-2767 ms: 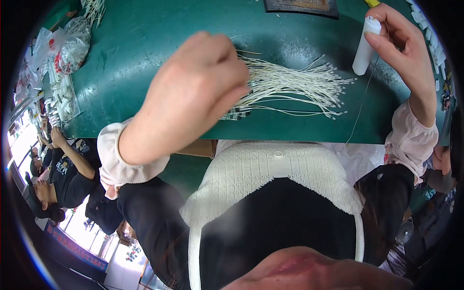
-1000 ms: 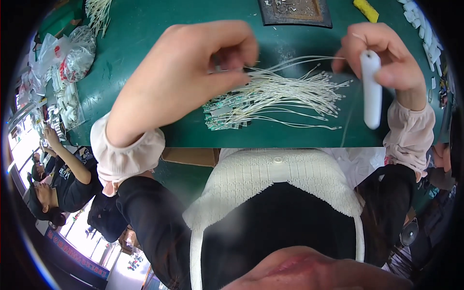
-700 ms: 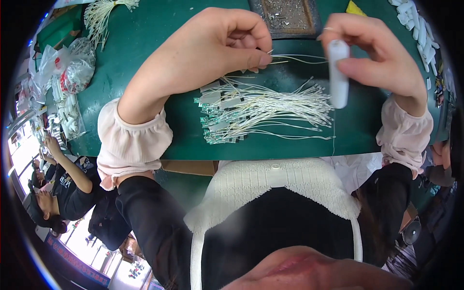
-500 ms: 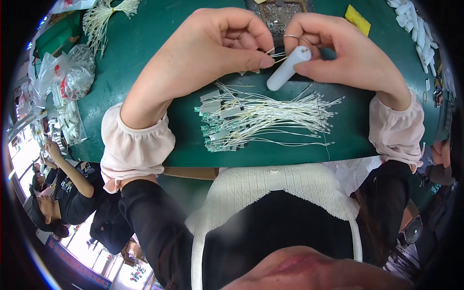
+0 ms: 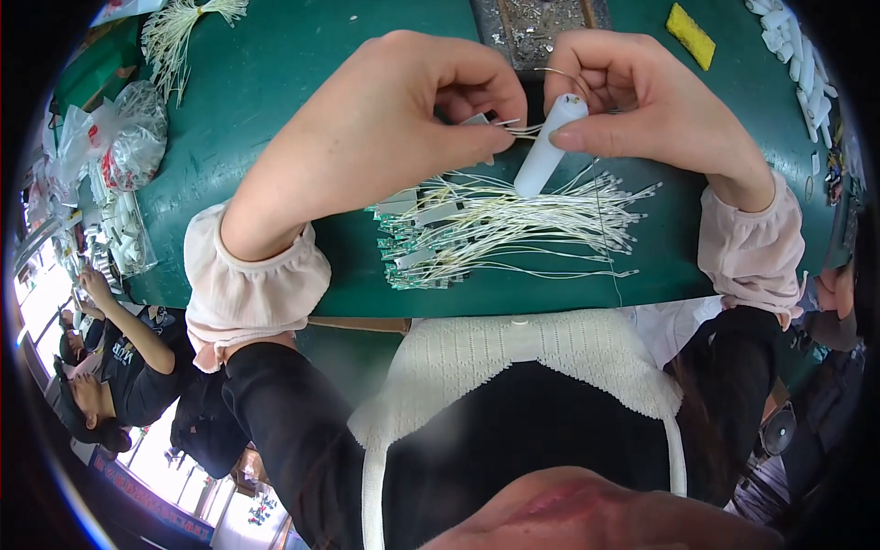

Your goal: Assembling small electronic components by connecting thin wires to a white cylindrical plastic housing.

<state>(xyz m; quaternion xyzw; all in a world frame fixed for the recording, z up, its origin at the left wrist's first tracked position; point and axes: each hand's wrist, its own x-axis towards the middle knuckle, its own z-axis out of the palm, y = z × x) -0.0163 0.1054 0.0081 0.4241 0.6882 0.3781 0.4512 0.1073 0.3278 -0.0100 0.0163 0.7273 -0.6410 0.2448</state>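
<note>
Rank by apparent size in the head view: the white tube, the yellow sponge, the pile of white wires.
1. Pile of white wires, clearly largest.
2. White tube in the right hand.
3. Yellow sponge, smallest, though it lies farther off, so that gap is unsure.

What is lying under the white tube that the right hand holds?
Under the white tube lies a bundle of thin white wires with small green boards on the green table. The right hand hides the tube's far side.
</note>
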